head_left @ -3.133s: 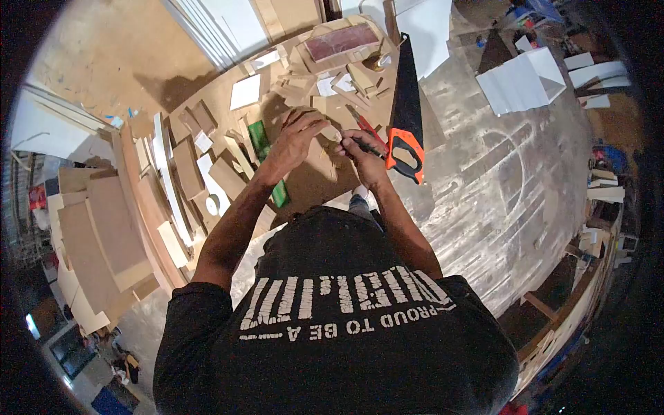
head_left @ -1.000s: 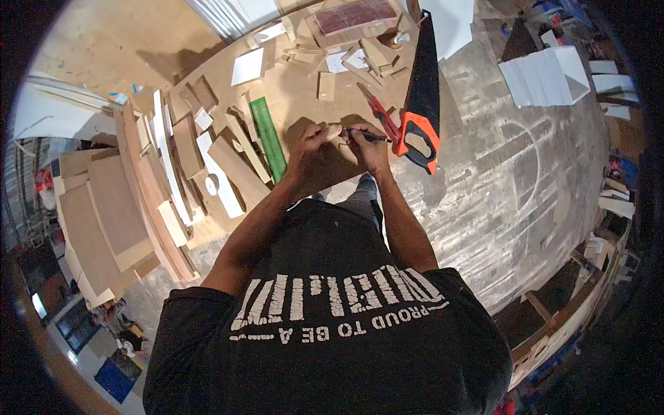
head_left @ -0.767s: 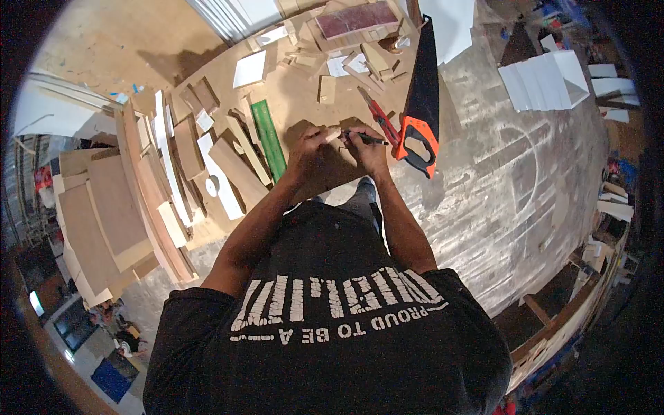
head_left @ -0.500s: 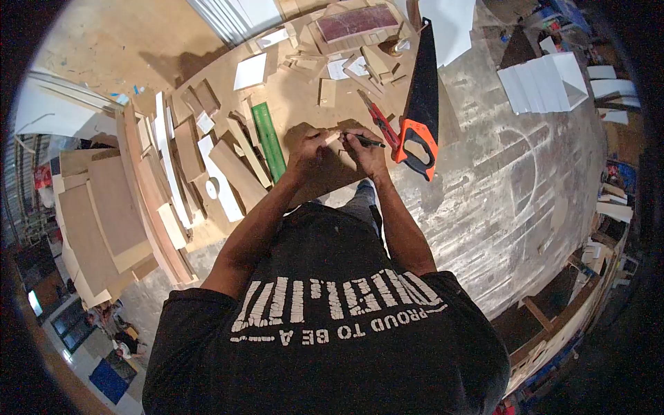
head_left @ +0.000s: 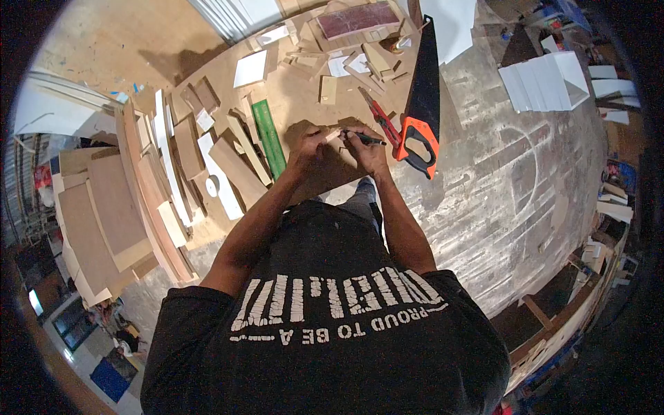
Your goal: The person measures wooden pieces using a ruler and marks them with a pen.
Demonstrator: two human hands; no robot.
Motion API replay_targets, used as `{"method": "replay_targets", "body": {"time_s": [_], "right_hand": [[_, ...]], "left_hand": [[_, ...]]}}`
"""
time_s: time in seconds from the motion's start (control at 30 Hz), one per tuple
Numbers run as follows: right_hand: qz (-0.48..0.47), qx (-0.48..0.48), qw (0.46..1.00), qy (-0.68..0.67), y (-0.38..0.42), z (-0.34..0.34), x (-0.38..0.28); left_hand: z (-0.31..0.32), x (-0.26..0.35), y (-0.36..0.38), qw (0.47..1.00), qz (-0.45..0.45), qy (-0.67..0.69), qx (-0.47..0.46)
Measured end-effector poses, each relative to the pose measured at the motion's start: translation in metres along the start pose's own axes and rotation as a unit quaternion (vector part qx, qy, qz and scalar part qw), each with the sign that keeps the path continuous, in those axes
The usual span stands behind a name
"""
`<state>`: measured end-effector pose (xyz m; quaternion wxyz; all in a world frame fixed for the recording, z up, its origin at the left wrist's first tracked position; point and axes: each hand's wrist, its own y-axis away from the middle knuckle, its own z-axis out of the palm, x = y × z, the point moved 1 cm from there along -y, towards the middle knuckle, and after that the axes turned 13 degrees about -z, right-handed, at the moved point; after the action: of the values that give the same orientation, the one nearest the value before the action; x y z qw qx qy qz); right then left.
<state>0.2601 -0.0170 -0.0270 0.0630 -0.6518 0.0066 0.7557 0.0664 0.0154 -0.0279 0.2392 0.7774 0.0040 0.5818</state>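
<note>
My left hand (head_left: 307, 149) pinches a small pale piece of wood (head_left: 333, 136) above the near edge of the work board (head_left: 297, 98). Just right of it, my right hand (head_left: 367, 151) is closed round a dark pen (head_left: 372, 140), its tip at the small piece. Beside my left hand lies a green ruler (head_left: 268, 138). To the right of my right hand are a red cutter (head_left: 381, 119) and a handsaw (head_left: 420, 138) with an orange and black handle, its dark blade pointing away.
Wood strips (head_left: 240, 166) and white strips lie left of the ruler. Small offcuts and a dark red block (head_left: 357, 21) are at the back. White sheets (head_left: 539, 84) lie on the scuffed grey surface at right. Brown panels (head_left: 104, 207) are stacked far left.
Both hands stay nearly in place, with the pen still at the small piece. The right fingers have shifted very slightly.
</note>
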Motion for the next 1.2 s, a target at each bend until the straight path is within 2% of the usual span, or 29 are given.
{"method": "replay_targets", "body": {"time_s": [0.03, 0.13, 0.2, 0.23, 0.3, 0.33, 0.37, 0.53, 0.67, 0.73, 0.8, 0.97, 1.07, 1.2], "right_hand": [[-0.013, 0.007, 1.000, -0.010, 0.000, 0.001, -0.002], [0.044, -0.002, 0.999, 0.006, 0.001, -0.003, 0.009], [0.066, -0.006, 0.998, -0.022, 0.002, -0.005, 0.014], [0.077, -0.009, 0.996, -0.036, 0.002, -0.005, 0.016], [0.012, -0.009, 1.000, 0.012, 0.000, -0.007, 0.018], [-0.020, -0.009, 0.999, 0.036, 0.000, -0.007, 0.020], [-0.005, -0.011, 1.000, 0.027, 0.001, -0.008, 0.023], [0.053, 0.000, 0.998, -0.031, 0.002, -0.005, 0.015], [0.041, -0.003, 0.999, -0.031, 0.001, -0.003, 0.006], [0.033, -0.004, 0.999, 0.000, 0.000, -0.002, 0.000], [0.032, -0.008, 0.999, -0.020, 0.000, -0.002, 0.007], [0.029, -0.003, 0.999, -0.032, 0.002, -0.003, 0.020], [0.034, -0.003, 0.998, -0.043, 0.003, -0.003, 0.016], [0.053, -0.013, 0.998, -0.044, 0.002, -0.001, 0.007]], "left_hand": [[-0.001, 0.002, 0.001, 1.000, 0.009, -0.008, -0.004], [-0.001, 0.003, 0.002, 0.999, 0.039, -0.033, -0.003], [0.000, -0.002, -0.002, 0.985, 0.138, -0.102, 0.034], [-0.001, -0.005, -0.007, 0.959, 0.225, -0.161, 0.068], [-0.002, -0.013, -0.009, 0.947, 0.238, -0.203, 0.068], [-0.004, -0.017, -0.009, 0.967, 0.166, -0.188, 0.035], [-0.004, -0.021, -0.009, 0.981, 0.093, -0.171, 0.001], [-0.005, -0.015, -0.006, 0.959, 0.181, -0.214, 0.034], [-0.001, -0.026, -0.013, 0.964, 0.211, -0.160, 0.023], [-0.003, -0.020, -0.011, 0.989, 0.082, -0.121, -0.009], [-0.005, -0.019, -0.009, 0.992, 0.039, -0.122, -0.014], [-0.006, -0.008, -0.005, 0.979, 0.089, -0.184, 0.000], [-0.005, -0.002, 0.001, 0.950, 0.146, -0.272, 0.046], [-0.008, -0.002, -0.002, 0.961, 0.133, -0.243, 0.022]]}}
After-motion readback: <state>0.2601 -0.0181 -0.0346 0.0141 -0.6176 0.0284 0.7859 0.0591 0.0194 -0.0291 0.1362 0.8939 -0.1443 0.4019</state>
